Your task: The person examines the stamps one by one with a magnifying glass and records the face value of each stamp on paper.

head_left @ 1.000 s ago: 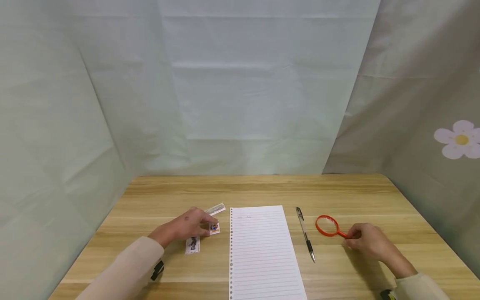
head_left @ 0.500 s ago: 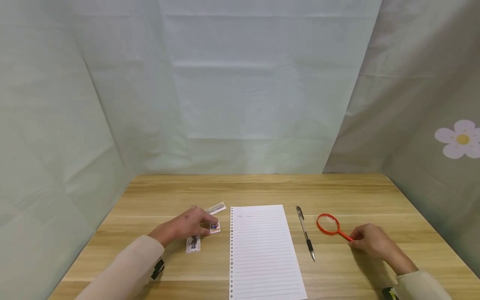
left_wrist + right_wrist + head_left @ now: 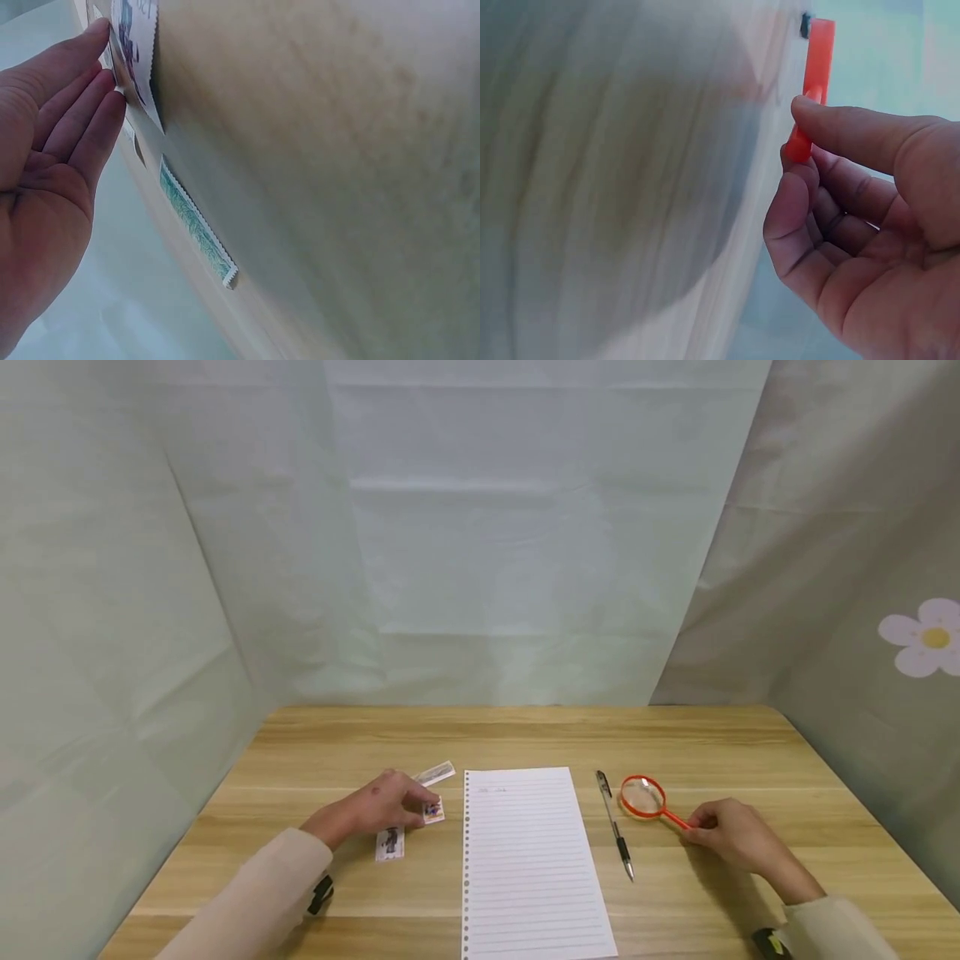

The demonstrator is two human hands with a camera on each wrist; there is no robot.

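My left hand (image 3: 411, 808) lies on the wooden table (image 3: 525, 735) with straight fingers touching a small picture stamp (image 3: 432, 812). The left wrist view shows those fingertips (image 3: 105, 71) against that stamp (image 3: 136, 52). A second stamp (image 3: 390, 842) lies by the wrist and a greenish one (image 3: 435, 773) lies farther back, seen edge-on as the greenish stamp (image 3: 196, 221). My right hand (image 3: 696, 833) pinches the handle of a red magnifying glass (image 3: 642, 797). In the right wrist view thumb and fingers grip the red handle (image 3: 815, 67).
A lined loose-leaf sheet (image 3: 528, 860) lies in the middle between the hands. A black pen (image 3: 617, 827) lies just right of it, close to the lens. Pale cloth walls (image 3: 487, 527) close in the table at the back and both sides.
My right hand has drawn the magnifying glass left and slightly back, closer to the pen. The left hand has stayed on the stamp.
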